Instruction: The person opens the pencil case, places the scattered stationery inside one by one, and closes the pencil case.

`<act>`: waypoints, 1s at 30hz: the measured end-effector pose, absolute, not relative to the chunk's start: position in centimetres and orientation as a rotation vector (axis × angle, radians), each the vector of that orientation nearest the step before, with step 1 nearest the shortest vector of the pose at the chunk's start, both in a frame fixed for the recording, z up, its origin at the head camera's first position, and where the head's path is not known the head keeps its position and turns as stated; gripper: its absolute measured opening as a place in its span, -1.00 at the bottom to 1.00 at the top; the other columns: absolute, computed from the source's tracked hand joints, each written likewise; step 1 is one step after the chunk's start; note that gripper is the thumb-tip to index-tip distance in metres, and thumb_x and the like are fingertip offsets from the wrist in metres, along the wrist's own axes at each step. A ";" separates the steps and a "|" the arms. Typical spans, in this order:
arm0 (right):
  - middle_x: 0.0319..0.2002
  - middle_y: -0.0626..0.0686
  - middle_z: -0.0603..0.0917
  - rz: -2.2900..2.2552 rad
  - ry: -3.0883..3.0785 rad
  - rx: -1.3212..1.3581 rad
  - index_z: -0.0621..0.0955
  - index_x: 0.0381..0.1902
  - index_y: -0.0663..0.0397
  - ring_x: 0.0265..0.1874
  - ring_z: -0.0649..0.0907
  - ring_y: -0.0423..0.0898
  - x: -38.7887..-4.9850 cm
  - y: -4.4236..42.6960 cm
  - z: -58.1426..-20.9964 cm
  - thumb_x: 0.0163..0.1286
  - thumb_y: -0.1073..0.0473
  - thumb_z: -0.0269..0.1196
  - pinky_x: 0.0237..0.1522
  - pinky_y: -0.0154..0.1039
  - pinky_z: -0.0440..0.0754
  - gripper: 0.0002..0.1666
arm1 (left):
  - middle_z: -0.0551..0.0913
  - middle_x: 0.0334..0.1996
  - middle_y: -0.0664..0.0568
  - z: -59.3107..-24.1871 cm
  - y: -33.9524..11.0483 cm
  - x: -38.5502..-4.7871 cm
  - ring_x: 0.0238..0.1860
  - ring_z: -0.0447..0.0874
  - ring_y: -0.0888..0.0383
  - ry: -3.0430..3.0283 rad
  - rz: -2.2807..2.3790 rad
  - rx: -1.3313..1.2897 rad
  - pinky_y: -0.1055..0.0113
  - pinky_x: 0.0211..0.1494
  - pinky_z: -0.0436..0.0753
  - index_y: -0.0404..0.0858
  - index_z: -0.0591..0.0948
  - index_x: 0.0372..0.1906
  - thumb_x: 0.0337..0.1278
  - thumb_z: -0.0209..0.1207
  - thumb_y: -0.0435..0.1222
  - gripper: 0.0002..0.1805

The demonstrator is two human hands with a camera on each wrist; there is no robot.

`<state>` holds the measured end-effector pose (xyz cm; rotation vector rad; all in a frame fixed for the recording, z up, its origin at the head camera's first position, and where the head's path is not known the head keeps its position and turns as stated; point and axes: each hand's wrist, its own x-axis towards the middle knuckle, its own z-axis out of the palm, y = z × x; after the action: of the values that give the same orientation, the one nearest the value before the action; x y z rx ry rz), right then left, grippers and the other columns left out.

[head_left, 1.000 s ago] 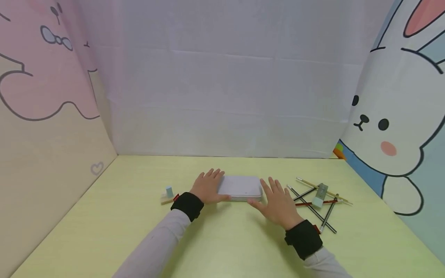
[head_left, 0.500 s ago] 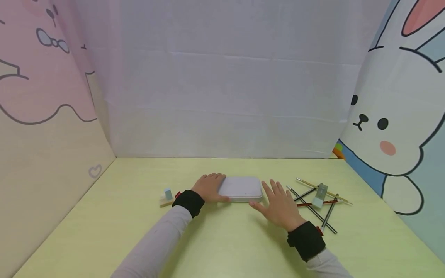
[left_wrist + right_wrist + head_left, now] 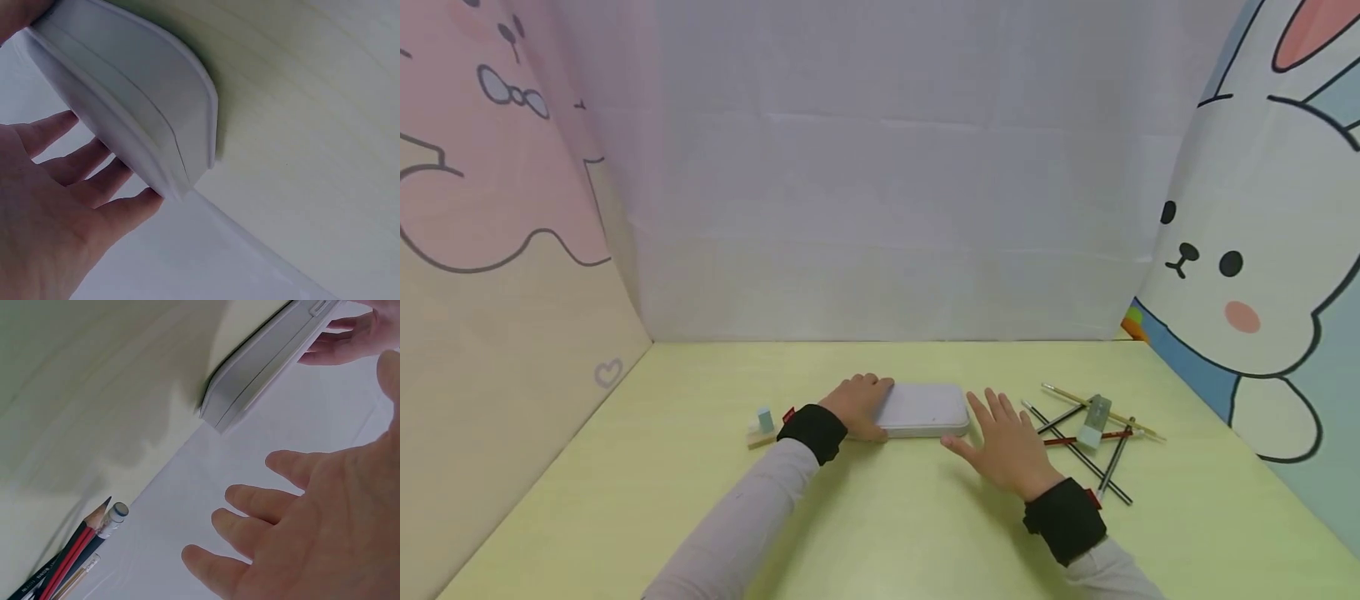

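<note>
A flat white case [image 3: 925, 408] lies closed on the table. My left hand [image 3: 858, 407] grips its left end, the fingertips on the top edge and the thumb at the front side; the left wrist view shows the fingers bent against the case [image 3: 125, 81]. Just off the right end of the case is my right hand [image 3: 1009, 443], its fingers spread and touching nothing. In the right wrist view a gap separates that hand [image 3: 312, 531] from the case [image 3: 262, 369].
Several pencils [image 3: 1086, 460] lie crossed at the right, with a grey-green transparent item [image 3: 1094, 422] on top. On the left, a small light-blue block [image 3: 765, 419] sits with a white and wooden piece [image 3: 761, 439]. A white curtain [image 3: 880, 183] stands behind the table [image 3: 880, 533].
My left hand has bent its fingers more over the left end of the case. The right hand has kept its spread pose beside the case, with only a slight shift in view.
</note>
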<state>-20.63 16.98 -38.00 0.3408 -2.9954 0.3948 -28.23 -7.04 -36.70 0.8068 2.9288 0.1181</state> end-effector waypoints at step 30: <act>0.40 0.41 0.26 0.509 -2.791 0.378 0.25 0.40 0.35 0.42 0.23 0.34 -21.0 17.0 -37.4 0.32 -0.23 0.18 0.35 0.28 0.26 -0.05 | 0.25 0.41 -0.29 -36.1 -8.6 -26.4 0.41 0.25 -0.16 2.846 0.774 0.868 -0.01 0.46 0.30 -0.42 0.07 0.47 0.16 0.23 -0.11 -0.09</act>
<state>-21.03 16.95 -37.38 0.3784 -2.7911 0.5093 -26.40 -8.57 -36.10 0.8685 2.8455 0.7735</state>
